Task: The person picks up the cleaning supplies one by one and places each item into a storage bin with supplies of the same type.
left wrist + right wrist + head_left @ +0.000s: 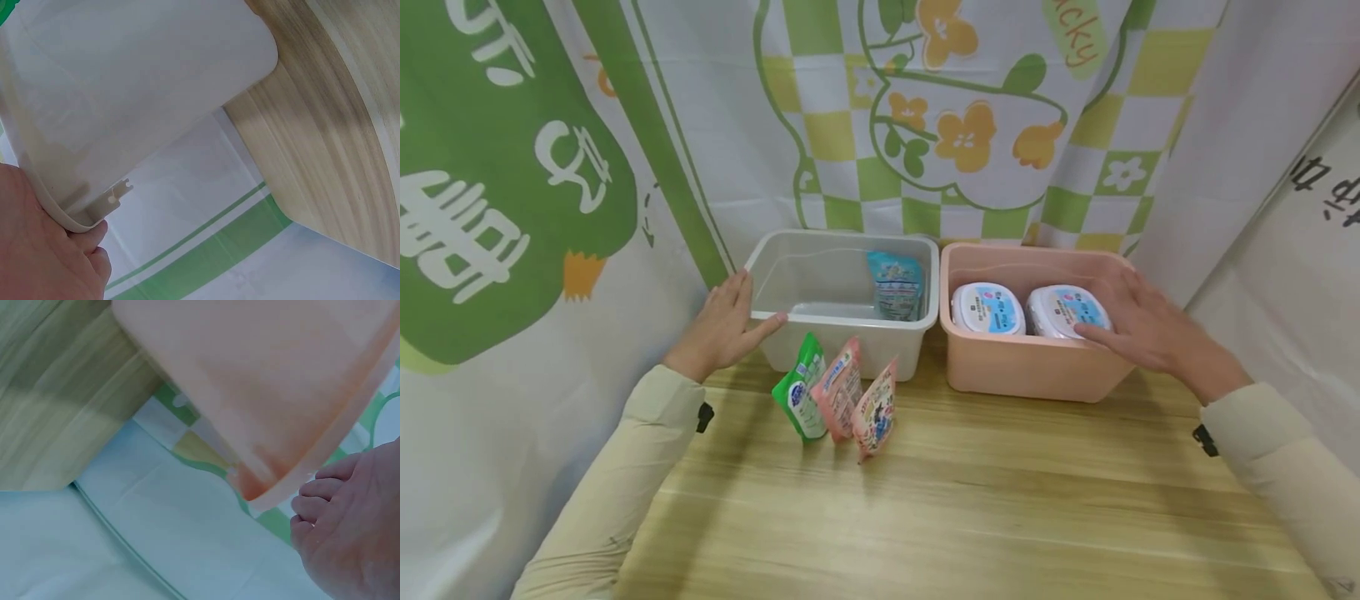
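My left hand (722,324) rests against the left side of a light grey plastic bin (842,332), thumb reaching over its front rim. In the left wrist view, fingertips (97,253) show beside the rim corner. A blue pouch (897,285) stands inside that bin at its right end. At the right end of a pink bin (1030,367), my right hand (1138,321) lies with its thumb over the front rim. Two white tubs with printed lids, a left tub (988,307) and a right tub (1069,311), sit in the pink bin.
A green pouch (803,392), a pink pouch (840,390) and a pale patterned pouch (876,412) stand upright in front of the grey bin. Everything rests on a wooden table (1000,500). Printed curtains (970,192) hang behind and at the sides.
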A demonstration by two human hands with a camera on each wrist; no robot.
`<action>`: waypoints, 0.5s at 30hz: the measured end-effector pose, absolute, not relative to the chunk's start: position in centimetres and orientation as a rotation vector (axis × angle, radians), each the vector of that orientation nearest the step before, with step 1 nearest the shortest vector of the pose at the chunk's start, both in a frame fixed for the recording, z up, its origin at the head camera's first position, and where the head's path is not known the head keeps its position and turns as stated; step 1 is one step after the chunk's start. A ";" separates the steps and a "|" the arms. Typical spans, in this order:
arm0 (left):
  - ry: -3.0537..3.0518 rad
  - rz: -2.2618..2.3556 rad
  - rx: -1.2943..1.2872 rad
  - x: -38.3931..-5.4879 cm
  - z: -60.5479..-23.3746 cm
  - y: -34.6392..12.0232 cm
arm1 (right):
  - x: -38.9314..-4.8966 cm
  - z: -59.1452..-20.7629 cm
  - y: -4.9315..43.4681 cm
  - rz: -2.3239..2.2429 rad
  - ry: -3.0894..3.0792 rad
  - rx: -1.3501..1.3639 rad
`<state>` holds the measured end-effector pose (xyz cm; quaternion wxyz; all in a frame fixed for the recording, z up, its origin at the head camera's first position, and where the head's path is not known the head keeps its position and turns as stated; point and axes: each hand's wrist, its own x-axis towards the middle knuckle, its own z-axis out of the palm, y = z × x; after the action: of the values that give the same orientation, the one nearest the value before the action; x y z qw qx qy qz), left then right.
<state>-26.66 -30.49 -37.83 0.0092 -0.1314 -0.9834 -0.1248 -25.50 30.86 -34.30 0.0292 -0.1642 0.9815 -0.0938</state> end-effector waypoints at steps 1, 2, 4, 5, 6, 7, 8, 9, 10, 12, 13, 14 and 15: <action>-3.071 -0.389 -0.409 -26.7 -37.9 -30.5 | -25.4 -34.4 31.1 -0.281 3.022 -0.491; -3.072 -0.389 -0.408 -26.7 -37.9 -30.5 | -25.4 -34.5 31.3 -0.283 3.015 -0.469; -3.075 -0.382 -0.405 -26.7 -38.0 -30.5 | -25.2 -34.7 31.7 -0.293 2.996 -0.400; -3.074 -0.381 -0.406 -26.7 -38.0 -30.5 | -25.2 -34.9 31.9 -0.304 2.990 -0.377; -3.073 -0.382 -0.407 -26.6 -38.0 -30.6 | -25.2 -35.0 32.0 -0.315 2.987 -0.358; -3.070 -0.386 -0.408 -26.6 -38.1 -30.5 | -25.2 -35.1 32.1 -0.329 2.984 -0.338; -3.068 -0.388 -0.410 -26.6 -38.0 -30.5 | -25.3 -35.3 32.3 -0.344 2.984 -0.321; -3.066 -0.393 -0.411 -26.6 -38.0 -30.5 | -25.4 -35.3 32.4 -0.351 2.981 -0.306; -3.063 -0.394 -0.413 -26.6 -38.0 -30.5 | -25.5 -35.4 32.5 -0.354 2.980 -0.300; -3.065 -0.398 -0.408 -26.6 -37.9 -30.4 | -25.6 -35.5 32.7 -0.354 2.977 -0.292; -3.066 -0.397 -0.406 -26.6 -37.8 -30.4 | -25.7 -35.6 32.7 -0.348 2.976 -0.290; -3.069 -0.392 -0.405 -26.6 -37.8 -30.4 | -25.7 -35.6 32.8 -0.337 2.974 -0.289; -3.070 -0.393 -0.402 -26.6 -37.8 -30.4 | -25.7 -35.7 32.8 -0.329 2.971 -0.286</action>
<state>-26.59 -30.41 -37.83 0.0100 -0.1289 -0.9836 -0.1259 -25.73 32.77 -35.70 0.0694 -0.0951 0.9870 -0.1093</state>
